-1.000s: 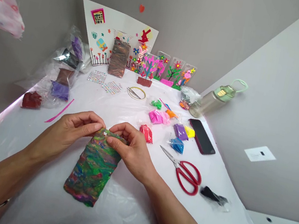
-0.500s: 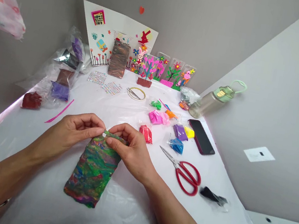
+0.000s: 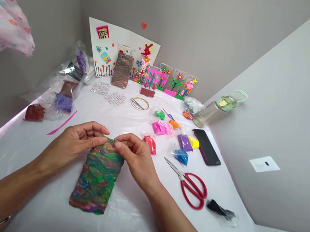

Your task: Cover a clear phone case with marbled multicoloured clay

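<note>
A phone case (image 3: 98, 178) covered in marbled green, red, blue and purple clay lies in front of me, its far end between my hands. My left hand (image 3: 86, 140) pinches the far left corner with thumb and fingers. On the opposite corner, my right hand (image 3: 133, 154) has its thumb on the clay face and its fingers curled behind the edge. The thumbs are a small gap apart, and the fingertips behind the case are partly hidden. Red-handled scissors (image 3: 194, 191) lie to the right of my right hand, blades partly apart. A pink strip (image 3: 62, 123) lies left of my left hand.
Small bags of coloured clay (image 3: 162, 127) lie beyond my right hand, near a dark phone (image 3: 207, 148) and a bottle (image 3: 214, 110). Decorated phone cases (image 3: 151, 79) lean at the back. Bagged clay (image 3: 63, 102) sits left; a black packet (image 3: 220, 210) lies right.
The case has turned slightly more upright in view. My hands have moved a little apart along its far edge, and the small pale gap near the left thumb is no longer visible.
</note>
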The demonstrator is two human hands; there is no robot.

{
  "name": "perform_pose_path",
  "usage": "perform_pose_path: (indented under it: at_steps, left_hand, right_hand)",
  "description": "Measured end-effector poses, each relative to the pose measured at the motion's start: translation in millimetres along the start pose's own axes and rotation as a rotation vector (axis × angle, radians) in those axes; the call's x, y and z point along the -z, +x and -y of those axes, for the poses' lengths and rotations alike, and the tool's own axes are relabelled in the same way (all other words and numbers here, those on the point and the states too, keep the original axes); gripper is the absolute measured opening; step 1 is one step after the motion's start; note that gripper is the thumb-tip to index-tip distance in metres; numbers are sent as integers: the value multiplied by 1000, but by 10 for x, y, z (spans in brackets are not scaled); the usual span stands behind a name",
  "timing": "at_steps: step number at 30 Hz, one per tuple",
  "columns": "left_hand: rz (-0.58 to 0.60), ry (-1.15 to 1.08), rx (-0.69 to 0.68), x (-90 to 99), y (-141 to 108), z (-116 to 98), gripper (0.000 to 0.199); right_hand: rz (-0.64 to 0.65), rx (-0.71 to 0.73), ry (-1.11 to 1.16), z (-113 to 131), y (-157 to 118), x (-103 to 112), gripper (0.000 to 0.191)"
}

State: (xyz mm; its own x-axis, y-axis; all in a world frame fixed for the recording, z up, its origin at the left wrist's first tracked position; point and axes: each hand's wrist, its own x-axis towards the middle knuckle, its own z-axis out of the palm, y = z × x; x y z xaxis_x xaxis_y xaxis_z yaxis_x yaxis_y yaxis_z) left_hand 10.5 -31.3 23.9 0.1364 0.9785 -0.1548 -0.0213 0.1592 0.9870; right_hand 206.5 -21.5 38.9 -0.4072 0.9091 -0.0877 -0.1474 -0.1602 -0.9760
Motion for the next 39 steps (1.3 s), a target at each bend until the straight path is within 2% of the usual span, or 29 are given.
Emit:
perform_pose_path:
  at_steps: [6, 11, 16, 22, 26, 31, 36, 39]
  left_hand:
    - [102, -45, 46, -11, -11, -19, 34]
    - [33, -32, 5, -37, -5, -30, 33]
    - [113, -114, 50, -51, 6, -8, 40]
    - [106, -151, 90, -72, 16, 57, 39]
    - [107, -164, 73, -99, 24, 59, 42]
    - [55, -149, 59, -113, 5, 35, 39]
    - [126, -219, 60, -132, -3, 77, 37]
    - [124, -233, 63, -145, -11, 90, 36]
  right_hand:
    - [-28, 14, 19, -2, 3, 13, 29]
    - [-10, 10, 21, -20, 9, -1, 30]
    - [-43, 16, 58, -54, 31, 4, 32]
    - [-48, 3, 66, -48, 32, -23, 35]
    - [-99, -6, 75, -40, 29, -40, 33]
    - [-50, -35, 65, -41, 22, -51, 40]
    - [-88, -19, 24, -35, 18, -35, 32]
    - [-79, -23, 27, -45, 20, -15, 39]
